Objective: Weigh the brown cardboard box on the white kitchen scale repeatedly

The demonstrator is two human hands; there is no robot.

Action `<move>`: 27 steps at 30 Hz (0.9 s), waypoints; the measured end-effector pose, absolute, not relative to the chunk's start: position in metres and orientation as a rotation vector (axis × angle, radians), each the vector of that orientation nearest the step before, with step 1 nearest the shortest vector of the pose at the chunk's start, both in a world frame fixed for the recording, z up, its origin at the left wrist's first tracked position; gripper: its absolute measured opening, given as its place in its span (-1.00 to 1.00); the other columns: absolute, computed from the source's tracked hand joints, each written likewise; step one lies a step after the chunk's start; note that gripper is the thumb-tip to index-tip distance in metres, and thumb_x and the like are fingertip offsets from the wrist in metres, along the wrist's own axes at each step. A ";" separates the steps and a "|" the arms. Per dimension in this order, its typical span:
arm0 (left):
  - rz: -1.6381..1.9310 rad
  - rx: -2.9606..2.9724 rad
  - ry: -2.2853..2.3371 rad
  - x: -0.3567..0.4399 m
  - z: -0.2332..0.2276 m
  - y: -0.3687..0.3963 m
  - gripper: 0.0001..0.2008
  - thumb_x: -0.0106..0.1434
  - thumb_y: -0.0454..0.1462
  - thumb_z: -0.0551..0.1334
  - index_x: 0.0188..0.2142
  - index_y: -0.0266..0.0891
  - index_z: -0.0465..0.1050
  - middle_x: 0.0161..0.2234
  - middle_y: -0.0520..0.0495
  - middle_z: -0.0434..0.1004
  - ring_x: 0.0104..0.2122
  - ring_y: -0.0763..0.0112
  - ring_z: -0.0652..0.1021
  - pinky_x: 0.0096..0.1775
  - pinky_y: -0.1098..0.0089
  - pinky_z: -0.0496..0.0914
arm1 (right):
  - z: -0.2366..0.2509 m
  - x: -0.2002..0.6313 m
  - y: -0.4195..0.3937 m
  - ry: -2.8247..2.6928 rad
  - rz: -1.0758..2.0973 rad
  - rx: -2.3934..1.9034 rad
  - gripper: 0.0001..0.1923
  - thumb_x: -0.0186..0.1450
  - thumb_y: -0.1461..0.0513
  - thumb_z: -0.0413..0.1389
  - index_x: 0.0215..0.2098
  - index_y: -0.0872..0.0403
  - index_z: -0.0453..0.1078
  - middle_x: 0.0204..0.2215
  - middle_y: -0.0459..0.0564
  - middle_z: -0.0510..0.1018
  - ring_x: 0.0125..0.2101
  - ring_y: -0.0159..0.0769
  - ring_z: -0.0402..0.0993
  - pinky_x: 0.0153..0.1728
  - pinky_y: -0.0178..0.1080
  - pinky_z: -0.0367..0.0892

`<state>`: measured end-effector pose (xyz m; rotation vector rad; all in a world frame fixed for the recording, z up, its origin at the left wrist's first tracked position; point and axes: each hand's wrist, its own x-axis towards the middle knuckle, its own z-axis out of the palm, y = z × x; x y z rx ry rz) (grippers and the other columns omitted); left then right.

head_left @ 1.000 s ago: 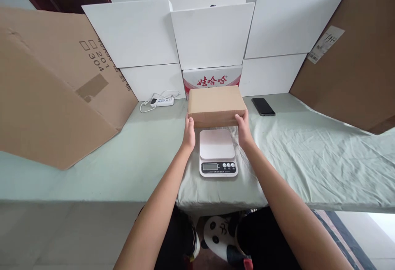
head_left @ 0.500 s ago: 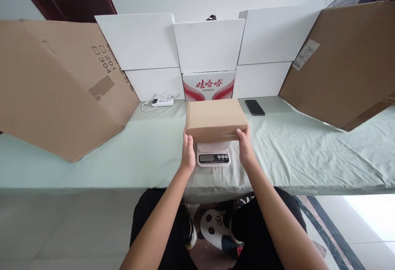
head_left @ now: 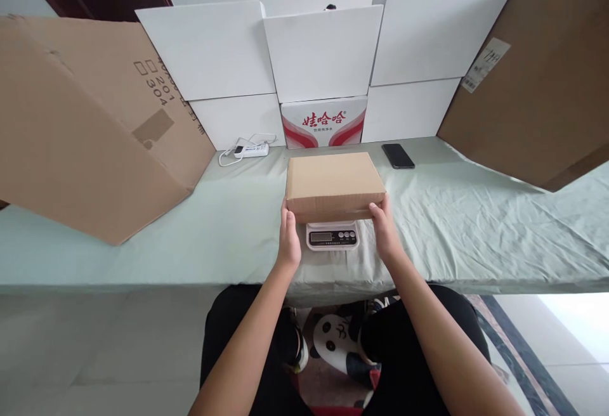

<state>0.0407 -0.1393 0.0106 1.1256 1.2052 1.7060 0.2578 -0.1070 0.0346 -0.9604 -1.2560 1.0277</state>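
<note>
Both hands gripping a flat brown cardboard box (head_left: 334, 182) at its near corners. Left hand (head_left: 288, 235) is pressing against the box's near-left corner, fingers closed up against the side, thumb on the front edge. Right hand (head_left: 383, 229) is doing the same at the near-right corner, fingers curled onto the box's side. Box is sitting level over a small white digital scale (head_left: 332, 236); the scale's platform is hidden under it, only the front strip with display and buttons is showing. Cannot tell whether the box is resting fully on the scale or being held just above it.

Scale is standing on the worktop (head_left: 476, 226), which is covered by a wrinkled pale green cloth, near its front edge, in the middle.

Behind the box, a white carton with red print (head_left: 324, 122) is standing against a wall of white boxes (head_left: 209, 54). A white power strip with cord (head_left: 250, 148) is lying left of it, a black phone (head_left: 398, 155) lying flat to the right, well apart from the hands. Large brown cardboard sheets are leaning at left (head_left: 80, 124) and right (head_left: 542, 92). Below the worktop edge, the person's dark-clothed legs and a panda-print item (head_left: 337, 346) on the floor are showing.
</note>
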 end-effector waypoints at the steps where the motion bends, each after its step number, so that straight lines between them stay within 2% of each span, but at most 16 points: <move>1: 1.703 1.129 1.205 0.041 0.011 -0.140 -0.21 0.52 0.33 0.00 0.56 0.09 0.23 0.63 -0.03 0.18 0.65 0.12 0.11 0.59 0.11 0.11 | 0.035 0.258 -0.107 -1.258 1.033 -0.962 -0.34 0.46 -0.10 0.11 0.49 -0.28 0.24 0.57 -0.12 0.28 0.58 0.07 0.14 0.65 0.23 0.03; 11: 1.694 1.163 1.184 0.042 0.014 -0.137 -0.21 0.52 0.32 -0.01 0.57 0.10 0.20 0.62 -0.04 0.20 0.65 0.09 0.10 0.59 0.07 0.12 | 0.030 0.264 -0.106 -1.262 1.024 -0.937 -0.36 0.49 -0.03 0.09 0.51 -0.29 0.21 0.56 -0.17 0.30 0.60 0.00 0.10 0.68 0.19 -0.02; 19: 1.692 1.141 1.183 0.043 0.015 -0.139 -0.21 0.51 0.32 0.01 0.57 0.11 0.21 0.63 -0.04 0.19 0.66 0.09 0.10 0.60 0.07 0.12 | 0.031 0.264 -0.108 -1.276 1.001 -0.950 -0.41 0.51 -0.05 0.08 0.48 -0.30 0.25 0.57 -0.18 0.30 0.59 0.01 0.12 0.66 0.18 0.01; 27: 1.683 1.151 1.229 0.041 0.012 -0.138 -0.20 0.51 0.33 0.00 0.57 0.09 0.20 0.62 -0.05 0.22 0.66 0.08 0.08 0.60 0.06 0.11 | 0.031 0.263 -0.108 -1.290 0.989 -0.956 -0.35 0.51 -0.09 0.08 0.52 -0.28 0.21 0.55 -0.15 0.33 0.59 0.01 0.13 0.66 0.16 0.04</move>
